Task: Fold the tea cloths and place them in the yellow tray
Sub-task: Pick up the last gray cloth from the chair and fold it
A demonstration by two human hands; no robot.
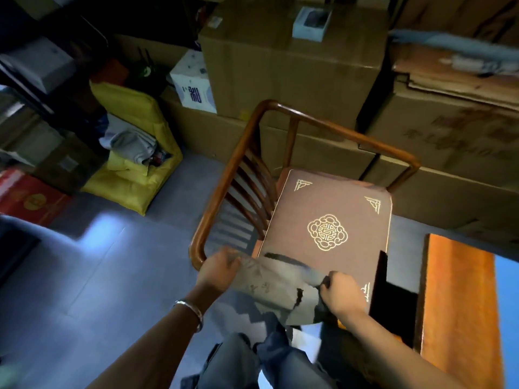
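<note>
A grey tea cloth (276, 287) with dark ink-like marks hangs stretched between my two hands, over the near edge of a brown chair cushion (328, 220). My left hand (217, 272) grips the cloth's left corner. My right hand (341, 294) pinches its right edge. The lower part of the cloth droops toward my legs. A yellow fabric container (132, 175) with several grey cloths (130, 146) in it stands on the floor at the far left; whether it is the yellow tray I cannot tell.
The cushion lies on a wooden armchair (247, 153) with a curved rail. Large cardboard boxes (292, 66) are stacked behind it. A wooden table edge (460, 304) is at the right. A red box (25, 197) sits on the grey tiled floor at the left.
</note>
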